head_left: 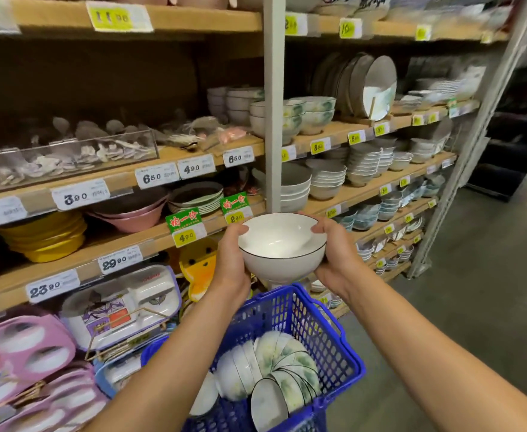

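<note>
White bowl (282,244) gripped by left hand (231,263) and right hand (334,254) – above blue basket (302,310) of stacked bowls (274,369); shelf post (274,104) behind – far price tags blurred.

Wooden shelves (193,18) carry stacked yellow plates (45,241), pink bowls (131,218), upright grey plates (377,84) and white price tags (75,196).

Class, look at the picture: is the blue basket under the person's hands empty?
No, the blue basket already holds a row of stacked bowls, while both hands hold a white bowl above it.
</note>
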### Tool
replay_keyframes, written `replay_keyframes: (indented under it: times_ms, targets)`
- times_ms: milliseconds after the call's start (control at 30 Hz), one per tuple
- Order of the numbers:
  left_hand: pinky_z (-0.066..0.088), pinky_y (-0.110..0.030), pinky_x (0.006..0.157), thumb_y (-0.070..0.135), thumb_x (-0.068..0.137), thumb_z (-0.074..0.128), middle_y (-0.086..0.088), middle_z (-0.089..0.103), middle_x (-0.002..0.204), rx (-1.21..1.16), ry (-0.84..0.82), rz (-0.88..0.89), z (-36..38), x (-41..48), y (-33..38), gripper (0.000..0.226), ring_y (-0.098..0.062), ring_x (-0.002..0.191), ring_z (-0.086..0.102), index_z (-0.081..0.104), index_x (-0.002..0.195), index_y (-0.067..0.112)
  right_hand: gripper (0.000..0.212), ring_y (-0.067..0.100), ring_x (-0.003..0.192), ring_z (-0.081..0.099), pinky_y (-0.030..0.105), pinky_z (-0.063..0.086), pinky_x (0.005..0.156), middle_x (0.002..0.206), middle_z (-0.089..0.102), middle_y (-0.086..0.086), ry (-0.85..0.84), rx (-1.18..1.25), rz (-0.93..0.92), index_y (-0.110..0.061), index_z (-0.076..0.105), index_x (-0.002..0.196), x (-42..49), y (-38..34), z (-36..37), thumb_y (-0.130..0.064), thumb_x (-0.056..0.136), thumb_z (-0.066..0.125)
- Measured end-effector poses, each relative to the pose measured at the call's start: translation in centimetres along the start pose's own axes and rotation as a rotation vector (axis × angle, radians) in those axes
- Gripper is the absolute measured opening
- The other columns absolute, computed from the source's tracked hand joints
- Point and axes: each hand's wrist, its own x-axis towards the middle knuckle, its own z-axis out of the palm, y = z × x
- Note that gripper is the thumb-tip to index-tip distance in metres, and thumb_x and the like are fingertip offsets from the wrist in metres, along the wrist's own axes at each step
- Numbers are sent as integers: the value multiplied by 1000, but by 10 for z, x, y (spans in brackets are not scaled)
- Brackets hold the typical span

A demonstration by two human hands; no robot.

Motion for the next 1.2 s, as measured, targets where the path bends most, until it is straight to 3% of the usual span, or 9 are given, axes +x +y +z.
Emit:
replay_keyframes:
  times_ms: [100,267,367,467,600,700,900,1067,1200]
  targets:
    - [49,-29,64,26,88,42,-1,74,77,-7,-32,-3,42,-5,-10,26,-17,71,69,66,91,17,44,39,114,57,41,49,84,121,65,16,40,2,-15,-13,65,119,-4,-27,-32,-11,85,36]
    - [52,-30,66,27,86,41,-8,73,94,-34,-55,13,116,-12,-31,36,-23,84,67,67,105,10,41,36,103,59,35,50,71,116,66,14,66,-16,-53,-15,66,114,-8,-75,-92,-12,85,37]
    - [53,-24,55,25,86,41,-4,75,84,-52,-81,18,155,-13,-44,31,-18,72,70,67,97,12,43,32,95,60,31,48,63,114,67,14,61,-30,-53,-14,66,116,-9,-99,-126,-13,86,36]
    - [54,-23,51,26,87,40,-3,75,79,-55,-123,-5,192,-10,-57,30,-16,65,71,68,91,14,40,32,97,60,33,51,66,112,67,13,74,-3,-69,-16,69,109,-5,-121,-157,-11,85,37]
    - [52,-31,65,31,84,42,-8,75,91,-25,-149,-54,236,2,-74,33,-26,84,68,68,95,14,37,35,104,60,39,51,75,112,68,11,121,37,-98,-17,71,101,9,-142,-197,-11,83,39]
    - [51,-32,67,30,84,41,-9,74,89,-11,-171,-85,268,20,-87,32,-28,83,66,67,95,13,34,32,94,62,35,51,67,106,69,9,161,75,-115,-19,69,96,24,-155,-220,-10,85,38]
    - [54,-28,61,28,84,39,-12,74,85,-39,-236,-125,324,75,-107,36,-26,73,70,67,95,9,42,35,99,59,39,46,75,120,64,14,232,70,-154,-14,62,122,77,-189,-254,-11,87,39]
    - [48,-36,70,21,77,40,-14,72,89,-38,-211,-127,360,132,-110,34,-34,84,63,65,96,7,33,35,102,60,42,48,80,111,67,11,229,92,-193,-17,68,101,138,-213,-268,-10,87,39]
    - [50,-37,70,22,78,38,-16,71,98,-62,-180,-137,384,177,-104,38,-36,89,63,66,101,10,40,36,105,60,39,50,75,118,66,14,205,86,-197,-12,64,118,185,-238,-266,-9,88,37]
